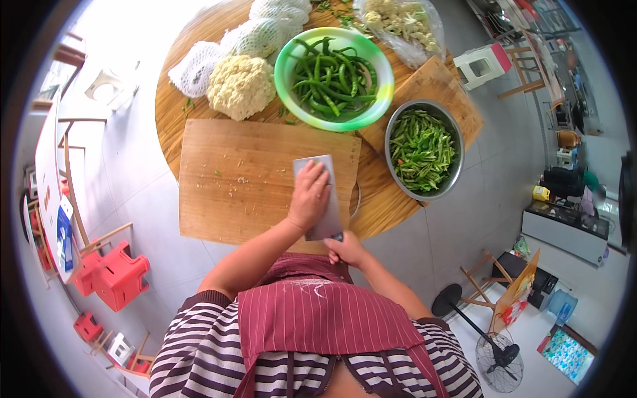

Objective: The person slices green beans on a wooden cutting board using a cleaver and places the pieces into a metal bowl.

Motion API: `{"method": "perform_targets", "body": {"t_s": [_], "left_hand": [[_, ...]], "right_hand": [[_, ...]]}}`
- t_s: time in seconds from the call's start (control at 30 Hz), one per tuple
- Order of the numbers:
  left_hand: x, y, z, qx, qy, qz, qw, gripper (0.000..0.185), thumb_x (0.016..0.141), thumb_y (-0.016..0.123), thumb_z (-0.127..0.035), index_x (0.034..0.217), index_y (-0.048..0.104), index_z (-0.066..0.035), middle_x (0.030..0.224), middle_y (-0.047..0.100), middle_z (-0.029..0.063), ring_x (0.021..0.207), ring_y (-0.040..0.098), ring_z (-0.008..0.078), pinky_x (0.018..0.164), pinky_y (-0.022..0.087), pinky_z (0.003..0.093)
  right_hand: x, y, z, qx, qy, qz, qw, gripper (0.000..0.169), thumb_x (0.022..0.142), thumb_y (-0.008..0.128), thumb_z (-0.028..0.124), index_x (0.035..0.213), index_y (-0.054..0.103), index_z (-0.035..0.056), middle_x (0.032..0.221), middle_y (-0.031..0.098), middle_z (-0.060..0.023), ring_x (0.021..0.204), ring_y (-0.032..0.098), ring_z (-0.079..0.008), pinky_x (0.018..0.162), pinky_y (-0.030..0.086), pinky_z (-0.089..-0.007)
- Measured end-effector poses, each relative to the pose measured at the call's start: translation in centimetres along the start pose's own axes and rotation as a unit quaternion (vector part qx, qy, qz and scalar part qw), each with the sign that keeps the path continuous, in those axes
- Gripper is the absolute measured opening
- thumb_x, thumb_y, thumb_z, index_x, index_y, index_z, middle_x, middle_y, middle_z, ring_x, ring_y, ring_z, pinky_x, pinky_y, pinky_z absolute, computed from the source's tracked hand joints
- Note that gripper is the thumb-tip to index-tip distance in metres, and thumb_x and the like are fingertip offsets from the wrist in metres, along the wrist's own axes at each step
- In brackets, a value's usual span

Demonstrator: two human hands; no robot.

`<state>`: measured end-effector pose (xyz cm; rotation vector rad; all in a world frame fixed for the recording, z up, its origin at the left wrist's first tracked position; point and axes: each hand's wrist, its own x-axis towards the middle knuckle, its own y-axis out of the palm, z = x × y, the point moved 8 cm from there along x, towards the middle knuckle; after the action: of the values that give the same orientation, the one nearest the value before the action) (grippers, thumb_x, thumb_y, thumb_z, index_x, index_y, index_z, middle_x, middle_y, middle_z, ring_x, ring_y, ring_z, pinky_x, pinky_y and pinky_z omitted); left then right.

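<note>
My right hand grips the dark handle of a cleaver at the near right of a wooden cutting board. The broad blade lies over the board's right part, and my left hand rests on it with the fingers extended. Small pale and green crumbs dot the board. Beyond it stands a green, white and yellow bowl of whole green peppers. To the right, a steel bowl holds cut green peppers. A cauliflower head sits behind the board.
Netted vegetables lie at the back left of the round wooden table. A plastic bag of cauliflower pieces is at the back right, near a second board partly under the steel bowl. Red stools and a standing fan are on the floor.
</note>
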<state>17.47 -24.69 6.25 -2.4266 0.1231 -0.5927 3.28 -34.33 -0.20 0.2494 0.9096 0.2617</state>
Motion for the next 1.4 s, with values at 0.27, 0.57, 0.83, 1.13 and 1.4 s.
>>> {"method": "perform_targets", "body": {"t_s": [0.27,0.57,0.83,1.13,1.4], "left_hand": [[14.5,8.5,-14.4,-0.197,0.151,0.079,0.965,0.025,0.082,0.066,-0.01,0.106,0.064,-0.006,0.12,0.058,0.0109,0.122,0.048,0.031,0.106,0.034,0.0469],[25.2,11.2,-2.2,0.253,0.126,0.153,0.947,0.019,0.078,0.057,-0.007,0.09,0.07,-0.014,0.118,0.055,0.0044,0.102,0.056,0.022,0.086,0.039,0.0405],[24.7,11.6,2.8,0.312,0.308,0.392,0.809,0.017,0.084,0.053,-0.018,0.095,0.066,-0.017,0.099,0.056,0.0045,0.089,0.06,0.0208,0.083,0.043,0.0368],[18.8,-5.1,-4.8,0.119,0.365,0.065,0.921,0.021,0.078,0.057,-0.009,0.099,0.058,-0.009,0.099,0.061,0.008,0.087,0.06,0.0224,0.08,0.044,0.0359],[-4.2,-4.1,3.3,0.117,0.227,0.293,0.921,0.026,0.078,0.058,-0.014,0.103,0.066,-0.009,0.105,0.058,0.0073,0.099,0.056,0.0263,0.086,0.044,0.0378]], "right_hand": [[-11.2,-8.4,10.6,0.075,-0.169,-0.286,0.94,0.03,0.092,0.054,0.02,0.067,0.05,0.0032,0.052,0.05,-0.0043,0.046,0.051,-0.014,0.048,0.046,-0.0292],[-16.5,-13.7,11.6,0.054,-0.233,-0.434,0.869,0.018,0.091,0.055,0.015,0.087,0.05,-0.002,0.057,0.053,-0.0042,0.048,0.052,-0.0114,0.047,0.045,-0.0271],[-15.3,-12.0,13.6,0.0,-0.251,-0.364,0.897,0.019,0.09,0.058,0.015,0.094,0.053,-0.0028,0.06,0.055,-0.0027,0.052,0.054,-0.0098,0.05,0.045,-0.0256],[-13.3,-7.2,14.0,-0.23,-0.299,-0.385,0.842,0.04,0.084,0.065,0.019,0.118,0.056,0.0012,0.065,0.056,-0.0082,0.057,0.051,-0.011,0.055,0.044,-0.0283],[-3.5,0.3,11.6,-0.435,-0.214,-0.176,0.857,0.026,0.084,0.059,0.024,0.103,0.06,0.0067,0.082,0.065,-0.018,0.076,0.063,-0.038,0.067,0.049,-0.045]]}}
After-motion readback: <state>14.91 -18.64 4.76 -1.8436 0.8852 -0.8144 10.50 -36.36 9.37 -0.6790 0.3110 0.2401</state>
